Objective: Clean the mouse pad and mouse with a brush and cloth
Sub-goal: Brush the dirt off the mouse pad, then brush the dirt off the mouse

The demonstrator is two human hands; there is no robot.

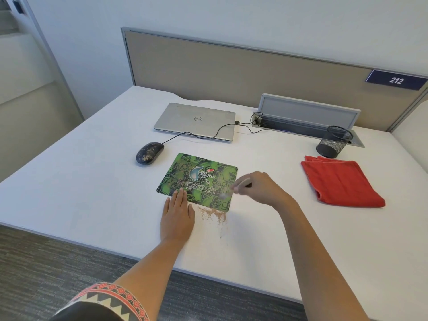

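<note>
Your left hand lies flat with straight fingers, holding nothing; its fingertips press on the near edge of the green mouse pad, which sits in the middle of the white desk; your right hand is curled around a thin brush over the right side of the pad; the brush tip is blurry; a little pile of brown dust lies on the desk just past the pad's near edge; the dark mouse has pale specks on it and sits on the desk just left of the pad and a bit behind it, not touching it; its wire runs to the shut laptop behind; the folded red cloth lies well off to the right, near a black mesh cup.
</note>
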